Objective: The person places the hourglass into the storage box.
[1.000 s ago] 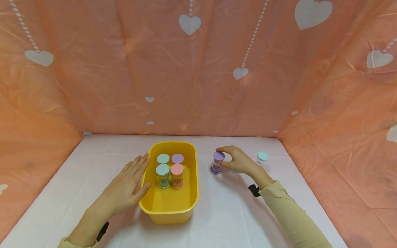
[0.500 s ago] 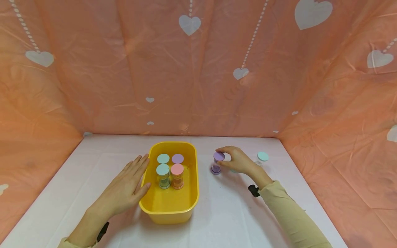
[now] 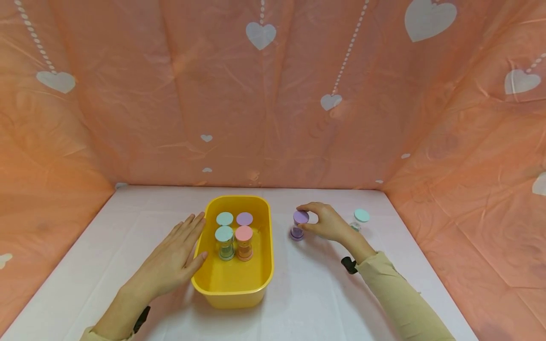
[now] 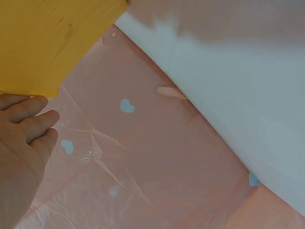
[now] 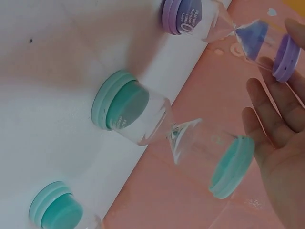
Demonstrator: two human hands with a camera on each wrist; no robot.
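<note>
A purple sand timer stands upright on the white tabletop, and my right hand pinches its top cap between thumb and fingers. In the right wrist view, purple sand shows in both of its bulbs. Close beside it, a teal-capped sand timer is mostly hidden behind the hand in the head view. My left hand lies with straight fingers along the left rim of the yellow tub. Inside the tub stand a pink sand timer, a purple one and two pale blue ones.
Another teal-capped sand timer stands farther right on the white tabletop. An orange sheet with pale hearts rises at the back and both sides. The tub's wall stands between its contents and the right hand.
</note>
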